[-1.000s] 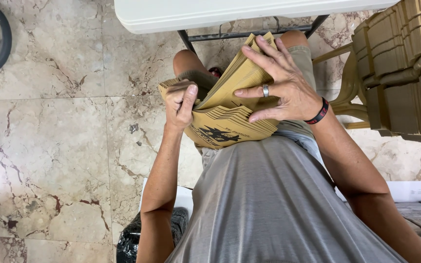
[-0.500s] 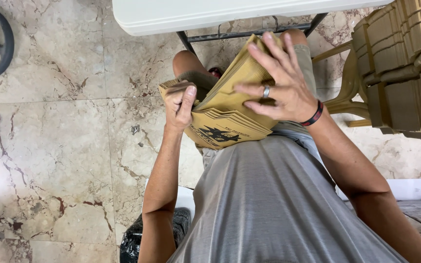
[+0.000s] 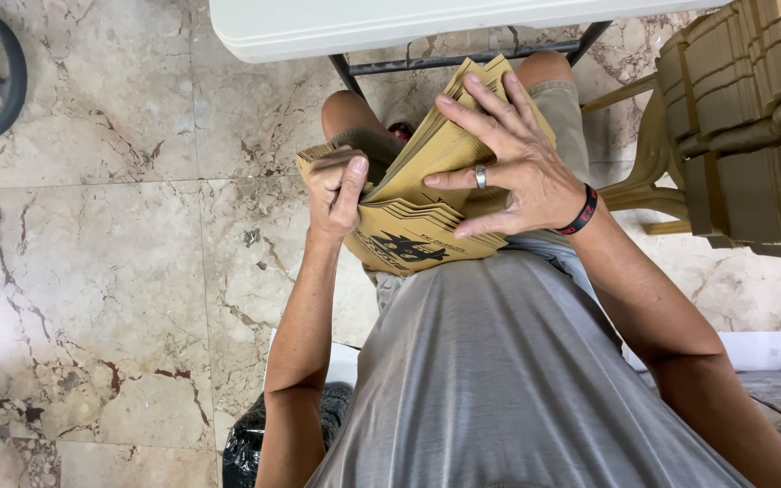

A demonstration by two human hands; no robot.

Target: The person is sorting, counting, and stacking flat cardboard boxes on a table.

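Stack of flat brown paper bags (image 3: 413, 230) sits on the person's lap, below the white tabletop (image 3: 390, 23) edge. Left hand (image 3: 338, 185) closed around the stack's left edge, thumb on top. Right hand (image 3: 512, 163) open — fingers spread flat across the fanned upper bags. More brown stacks (image 3: 738, 126) on a chair at right.

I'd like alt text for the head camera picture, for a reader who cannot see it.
Seen from above, a seated person holds a stack of flat brown paper bags on their lap, left hand gripping one end, right hand spread on top. A white table edge, marble floor and more stacked bags on a chair surround them.
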